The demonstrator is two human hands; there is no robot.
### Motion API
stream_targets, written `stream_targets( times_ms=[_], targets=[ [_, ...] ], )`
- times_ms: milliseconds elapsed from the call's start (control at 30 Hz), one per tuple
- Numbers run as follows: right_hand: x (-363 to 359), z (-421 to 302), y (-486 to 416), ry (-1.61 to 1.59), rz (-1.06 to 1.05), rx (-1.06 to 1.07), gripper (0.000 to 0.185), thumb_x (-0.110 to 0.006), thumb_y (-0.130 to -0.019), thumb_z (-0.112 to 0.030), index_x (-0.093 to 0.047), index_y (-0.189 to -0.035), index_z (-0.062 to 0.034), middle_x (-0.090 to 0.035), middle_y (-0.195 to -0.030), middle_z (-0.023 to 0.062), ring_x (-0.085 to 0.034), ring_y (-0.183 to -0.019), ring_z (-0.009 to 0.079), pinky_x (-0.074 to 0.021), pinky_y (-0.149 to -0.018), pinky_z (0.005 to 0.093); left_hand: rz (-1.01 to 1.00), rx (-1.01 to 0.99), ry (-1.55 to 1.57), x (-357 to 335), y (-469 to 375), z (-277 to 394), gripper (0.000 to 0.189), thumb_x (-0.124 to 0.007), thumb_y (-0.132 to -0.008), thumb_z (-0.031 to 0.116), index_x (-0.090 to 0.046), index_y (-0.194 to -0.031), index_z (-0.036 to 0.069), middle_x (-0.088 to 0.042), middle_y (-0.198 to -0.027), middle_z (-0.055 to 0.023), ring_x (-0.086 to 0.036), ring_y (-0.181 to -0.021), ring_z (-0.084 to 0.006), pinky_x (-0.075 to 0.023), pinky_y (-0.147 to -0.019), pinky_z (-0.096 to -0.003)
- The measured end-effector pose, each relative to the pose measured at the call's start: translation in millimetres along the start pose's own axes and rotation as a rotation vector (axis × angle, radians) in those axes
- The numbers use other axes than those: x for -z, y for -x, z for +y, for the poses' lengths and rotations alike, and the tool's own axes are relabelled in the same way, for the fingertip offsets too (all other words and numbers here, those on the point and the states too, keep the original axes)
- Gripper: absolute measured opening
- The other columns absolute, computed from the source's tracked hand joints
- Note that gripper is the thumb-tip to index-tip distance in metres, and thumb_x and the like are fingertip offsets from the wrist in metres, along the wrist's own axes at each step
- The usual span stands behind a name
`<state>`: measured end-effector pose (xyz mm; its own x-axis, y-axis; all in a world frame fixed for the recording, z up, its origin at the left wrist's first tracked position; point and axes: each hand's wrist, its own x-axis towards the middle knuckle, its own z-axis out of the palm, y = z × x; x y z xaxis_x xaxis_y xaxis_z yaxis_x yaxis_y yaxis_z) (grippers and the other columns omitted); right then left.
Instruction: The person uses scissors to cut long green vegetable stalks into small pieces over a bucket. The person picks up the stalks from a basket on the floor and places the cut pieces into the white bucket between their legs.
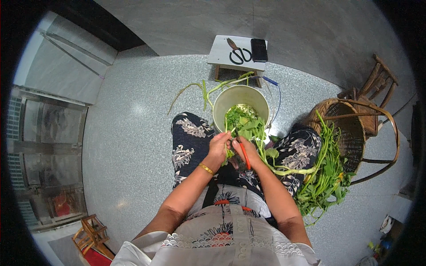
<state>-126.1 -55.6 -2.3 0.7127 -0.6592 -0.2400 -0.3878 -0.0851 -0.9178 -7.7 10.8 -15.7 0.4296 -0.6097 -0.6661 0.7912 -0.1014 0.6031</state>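
Observation:
Between my knees stands a metal bucket [218,103] with cut green leaves [244,116] inside. At its near rim my left hand [220,143] pinches a green stem, with a leaf hanging below the fingers. My right hand [247,151] is closed on red-handled scissors [245,155], whose dark blades point towards the bucket. A leafy vine [283,172] runs from beside the right hand across my right thigh to a heap of leafy greens [326,176]. How far the scissor blades are apart cannot be told.
A low white stool [221,50] ahead carries black-handled scissors [237,55] and a dark phone-like object [259,50]. Long stems [203,94] lie left of the bucket. A tipped wicker basket [357,139] lies at right beside a wooden chair [369,103]. A metal-framed cabinet [50,149] stands at left.

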Motion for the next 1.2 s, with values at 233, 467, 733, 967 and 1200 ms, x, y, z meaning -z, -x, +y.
stream_targets(
  times_ms=[233,467,733,967,1200],
  targets=[
    [2,-2,1,0.119,-0.016,-0.086,0.04,-0.045,-0.083,-0.041,-0.051,-0.086,-0.0016,-0.054,-0.065,0.0193,-0.053,-0.062,0.0349,-0.0415,-0.058,0.0369,-0.057,0.044,-0.017,3,0,-1,0.009,-0.058,-0.08,0.011,-0.054,-0.083,0.004,-0.056,-0.067,-0.0015,-0.05,-0.051,-0.0091,-0.0417,-0.047,-0.0205],
    [1,10,-3,-0.05,-0.016,-0.124,0.04,-0.045,-0.084,-0.041,-0.05,-0.082,-0.0014,-0.052,-0.061,0.0174,-0.053,-0.057,0.0318,-0.0408,-0.055,0.0373,-0.023,0.027,0.011,2,1,3,0.011,-0.058,-0.08,0.011,-0.055,-0.087,0.003,-0.056,-0.068,-0.0017,-0.05,-0.054,-0.0084,-0.0427,-0.051,-0.0201],
    [2,-2,1,0.131,-0.035,-0.031,0.041,-0.045,-0.084,-0.042,-0.05,-0.085,-0.0016,-0.054,-0.064,0.0182,-0.054,-0.062,0.0328,-0.041,-0.058,0.037,-0.063,0.025,0.035,1,0,-1,0.011,-0.057,-0.08,0.012,-0.055,-0.087,0.003,-0.057,-0.069,-0.0024,-0.052,-0.055,-0.0092,-0.0439,-0.051,-0.0203],
    [4,2,-5,0.092,0.146,-0.119,0.039,-0.048,-0.083,-0.039,-0.053,-0.083,0.0002,-0.055,-0.064,0.0182,-0.054,-0.06,0.0318,-0.0408,-0.056,0.0377,-0.062,0.045,-0.201,1,13,9,0.011,-0.056,-0.082,0.015,-0.055,-0.083,0.004,-0.056,-0.067,-0.0012,-0.051,-0.056,-0.0085,-0.043,-0.053,-0.0194],
    [4,8,-7,-0.128,0.017,-0.223,0.044,-0.045,-0.083,-0.045,-0.055,-0.086,-0.0016,-0.055,-0.057,0.0118,-0.056,-0.056,0.0254,-0.0428,-0.054,0.0345,-0.08,0.033,0.011,9,7,6,0.013,-0.059,-0.08,0.017,-0.055,-0.084,0.005,-0.052,-0.067,0.0008,-0.045,-0.055,-0.0081,-0.041,-0.054,-0.0217]
  ],
)
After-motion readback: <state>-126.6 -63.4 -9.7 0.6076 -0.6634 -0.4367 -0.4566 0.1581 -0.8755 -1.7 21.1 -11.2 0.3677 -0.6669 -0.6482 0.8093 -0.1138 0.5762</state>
